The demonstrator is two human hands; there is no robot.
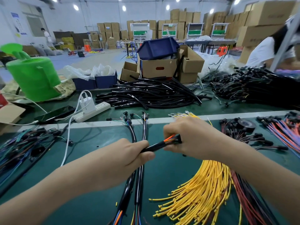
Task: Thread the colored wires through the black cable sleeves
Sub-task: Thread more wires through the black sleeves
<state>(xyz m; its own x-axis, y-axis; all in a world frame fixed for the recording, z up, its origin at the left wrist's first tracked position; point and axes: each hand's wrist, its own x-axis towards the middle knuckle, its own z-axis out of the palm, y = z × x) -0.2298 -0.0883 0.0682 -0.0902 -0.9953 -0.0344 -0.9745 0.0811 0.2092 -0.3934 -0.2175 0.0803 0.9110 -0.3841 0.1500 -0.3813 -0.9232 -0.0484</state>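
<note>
The black sleeve [156,146] sits just above the green table [97,159], slanting up to the right between both hands. Colored wires [169,139], orange among them, poke from its right-hand mouth. The left hand [129,158] has its fingers and thumb curled tight round the sleeve's left end, forearm reaching in from the lower left. The right hand [191,140] pinches the wire bundle right at the sleeve's mouth, back of the hand facing the camera, forearm coming from the lower right. Under the sleeve lie finished sleeved cables [138,176]; to its right fan the yellow wires [203,184]; well beyond it, a pile of black sleeves [151,93].
</note>
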